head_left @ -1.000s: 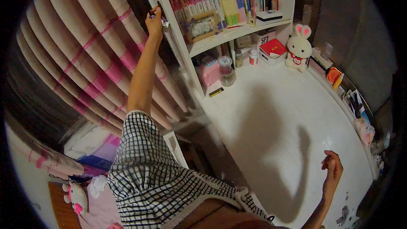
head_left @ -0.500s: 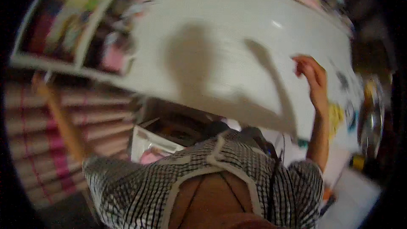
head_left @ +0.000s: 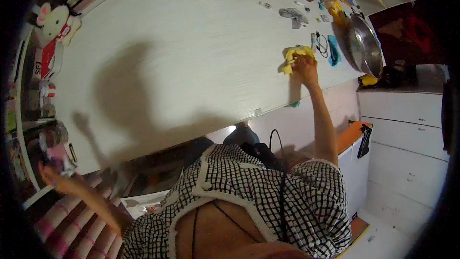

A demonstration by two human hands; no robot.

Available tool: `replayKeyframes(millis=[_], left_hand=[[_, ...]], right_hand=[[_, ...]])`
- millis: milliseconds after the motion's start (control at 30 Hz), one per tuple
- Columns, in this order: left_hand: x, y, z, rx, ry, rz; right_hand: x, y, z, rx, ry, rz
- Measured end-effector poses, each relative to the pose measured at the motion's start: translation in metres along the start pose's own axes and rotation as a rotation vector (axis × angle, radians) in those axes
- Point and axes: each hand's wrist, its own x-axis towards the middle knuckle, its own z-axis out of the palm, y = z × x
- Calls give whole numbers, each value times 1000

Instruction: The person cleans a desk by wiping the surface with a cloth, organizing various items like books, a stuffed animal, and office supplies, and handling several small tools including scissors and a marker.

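Observation:
A crumpled yellow cloth [head_left: 290, 57] lies on the right part of the white table [head_left: 206, 57]. My right hand [head_left: 305, 67] is on it from above, its fingers bent and closed into the folds. Far to the left, my left hand [head_left: 53, 178] is beside the shelf unit by the table's left end; it is dim and smeared, and I cannot make out its fingers. Close to it are a pinkish item [head_left: 58, 154] and a black and yellow pen-like stick [head_left: 72, 152].
A large steel basin [head_left: 365, 47] stands at the table's right end, beside a blue item [head_left: 334, 51], a black cable [head_left: 322, 43] and a grey crumpled bag [head_left: 293, 17]. A white plush rabbit [head_left: 55, 23] sits at the far left. White drawers [head_left: 402, 136] stand at right.
The view has swung right, bringing the basin and drawers into fuller sight. My right hand, earlier raised over the table with nothing visible in it, has come down onto the yellow cloth.

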Motion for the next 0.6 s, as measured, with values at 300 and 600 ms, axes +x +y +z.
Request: replayKeyframes(millis=[300,600], left_hand=[[-80,-8,156,-577,-1048,-414],[-114,11,321,-84,-1321,679]], right_hand=[[43,-161,-99,322,-63,-117],[115,-267,-54,268,268,-283]])
